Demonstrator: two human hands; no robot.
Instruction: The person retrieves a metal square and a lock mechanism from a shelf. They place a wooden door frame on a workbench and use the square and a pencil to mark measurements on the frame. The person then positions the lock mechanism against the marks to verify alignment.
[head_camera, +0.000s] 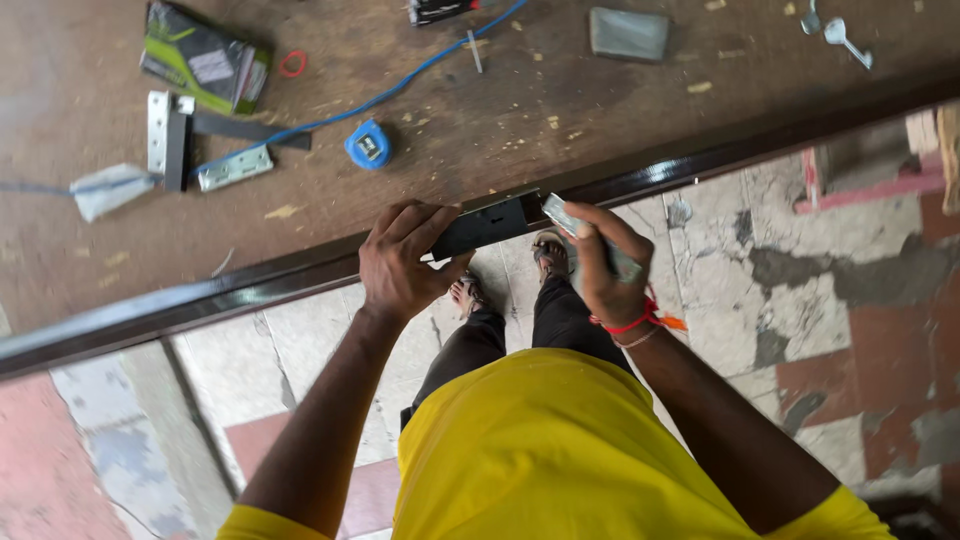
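Observation:
A brown wooden door (480, 120) lies flat in front of me, its dark edge (250, 285) running across the view. A black lock body (485, 226) sits in the edge of the door. My left hand (405, 262) grips that edge and presses on the lock's left end. My right hand (603, 265) is closed around a silver metal tool (565, 217), whose tip touches the lock's right end. A red thread is tied around my right wrist.
On the door lie a blue tape measure (368, 145), a blue cable (420, 70), silver hinges (235, 168), a green packet (203, 58), a grey metal plate (628, 33) and keys (838, 34). Below is a patchy tiled floor (800, 290) with my sandalled feet.

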